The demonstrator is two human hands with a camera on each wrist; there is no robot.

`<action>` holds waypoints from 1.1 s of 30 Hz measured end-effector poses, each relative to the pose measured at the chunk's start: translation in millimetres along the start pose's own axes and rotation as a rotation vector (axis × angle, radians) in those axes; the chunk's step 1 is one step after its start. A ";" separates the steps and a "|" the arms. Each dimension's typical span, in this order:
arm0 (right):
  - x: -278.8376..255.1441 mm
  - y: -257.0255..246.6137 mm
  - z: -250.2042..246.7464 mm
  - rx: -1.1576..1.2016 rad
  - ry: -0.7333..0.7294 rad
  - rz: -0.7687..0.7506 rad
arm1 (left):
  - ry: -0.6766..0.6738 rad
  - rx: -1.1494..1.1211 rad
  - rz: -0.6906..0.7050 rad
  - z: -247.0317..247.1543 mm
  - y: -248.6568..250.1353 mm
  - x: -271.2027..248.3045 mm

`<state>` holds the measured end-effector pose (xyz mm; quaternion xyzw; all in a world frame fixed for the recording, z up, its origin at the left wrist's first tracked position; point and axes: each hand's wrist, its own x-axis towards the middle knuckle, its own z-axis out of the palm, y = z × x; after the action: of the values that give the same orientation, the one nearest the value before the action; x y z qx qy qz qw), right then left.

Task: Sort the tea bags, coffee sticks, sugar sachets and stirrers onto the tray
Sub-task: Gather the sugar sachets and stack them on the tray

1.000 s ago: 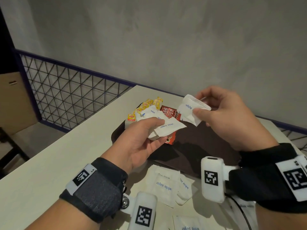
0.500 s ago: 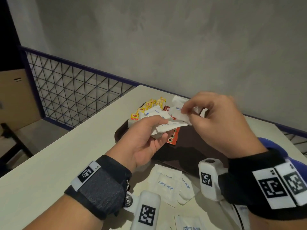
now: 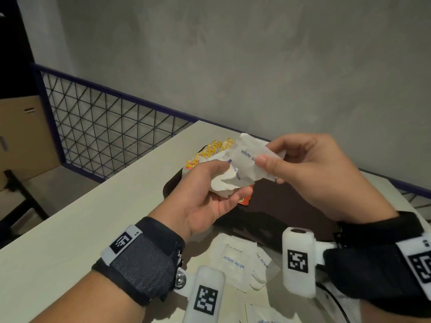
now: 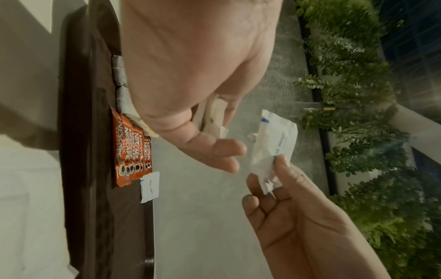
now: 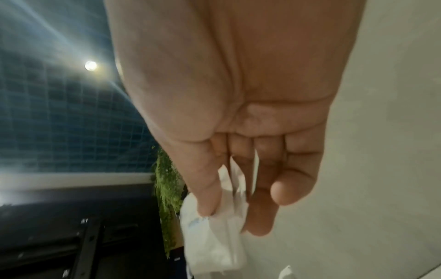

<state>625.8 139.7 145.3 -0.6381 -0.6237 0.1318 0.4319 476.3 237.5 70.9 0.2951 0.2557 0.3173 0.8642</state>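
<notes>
My left hand grips a crumpled bunch of white sugar sachets above the dark brown tray. My right hand pinches one more sugar sachet between thumb and fingers, just above and to the right of the bunch. In the left wrist view this sachet stands slightly apart from the left fingers. Yellow tea bags lie in rows at the tray's far left. Red coffee sticks lie side by side beside them, and one sugar sachet lies on the tray next to the sticks.
Several loose sugar sachets lie on the pale table in front of the tray, between my wrists. A purple wire railing runs along the table's left and far sides, and a grey wall stands behind.
My right hand has carried its sachet leftward from beside the bunch to over it. Both hands have risen slightly, and the left keeps hold of the bunch.
</notes>
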 end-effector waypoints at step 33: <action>-2.4 16.0 -13.8 -0.114 -0.130 0.205 | -0.012 0.072 0.023 7.9 -6.7 -4.2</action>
<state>646.0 134.6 141.2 -0.7120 -0.5885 0.1806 0.3378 481.1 227.6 72.9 0.3309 0.2585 0.3158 0.8509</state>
